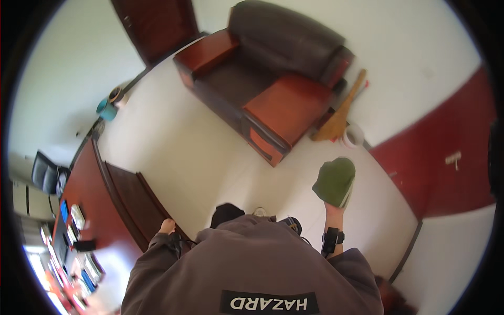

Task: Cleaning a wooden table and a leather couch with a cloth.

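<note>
A green, rounded, cloth-like thing with a pale edge is held out ahead on the right by my right hand. The fingers are hidden behind or inside it, and its exact kind does not show. A dark band with a small device circles my right wrist. On the left, my left hand hangs low with its fingers curled closed, beside the dark wooden panel of the desk. Nothing shows in it.
A dark armchair with wooden arms stands ahead. To its right are a broom and a white bucket by the wall. A red door is farther right. Teal pot and black chair stand left.
</note>
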Tool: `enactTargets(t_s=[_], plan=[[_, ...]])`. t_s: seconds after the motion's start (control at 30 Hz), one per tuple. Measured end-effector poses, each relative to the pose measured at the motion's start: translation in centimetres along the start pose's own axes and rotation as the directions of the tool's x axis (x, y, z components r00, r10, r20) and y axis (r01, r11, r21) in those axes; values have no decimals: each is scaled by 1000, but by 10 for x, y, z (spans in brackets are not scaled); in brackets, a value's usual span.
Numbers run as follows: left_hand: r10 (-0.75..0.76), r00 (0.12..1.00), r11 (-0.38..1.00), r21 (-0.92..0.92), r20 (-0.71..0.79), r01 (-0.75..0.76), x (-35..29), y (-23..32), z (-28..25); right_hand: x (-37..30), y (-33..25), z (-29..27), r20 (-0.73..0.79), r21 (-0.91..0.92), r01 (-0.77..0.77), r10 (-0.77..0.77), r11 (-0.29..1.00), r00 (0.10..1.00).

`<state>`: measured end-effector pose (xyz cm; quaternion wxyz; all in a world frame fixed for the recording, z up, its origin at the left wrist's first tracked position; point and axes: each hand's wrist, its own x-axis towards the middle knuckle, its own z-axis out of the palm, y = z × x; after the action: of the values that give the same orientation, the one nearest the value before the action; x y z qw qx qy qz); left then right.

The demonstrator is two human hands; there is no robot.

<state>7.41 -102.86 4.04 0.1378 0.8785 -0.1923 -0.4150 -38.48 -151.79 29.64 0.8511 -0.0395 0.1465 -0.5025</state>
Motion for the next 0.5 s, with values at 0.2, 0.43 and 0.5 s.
enactTargets(t_s=[0.2,0.43,0.5], plan=[[-438,898,787,-503,-48,357,-76,-8,49,157,61,13,109,-50,-291,294,956,949],[-438,899,881,-202,-9,428,5,-8,20,289,200,90,29,-68,-439,441,896,897],[-354,935,935,-21,6,354,64,-6,-18,320,224,121,95,-86,-469,475,879,875]])
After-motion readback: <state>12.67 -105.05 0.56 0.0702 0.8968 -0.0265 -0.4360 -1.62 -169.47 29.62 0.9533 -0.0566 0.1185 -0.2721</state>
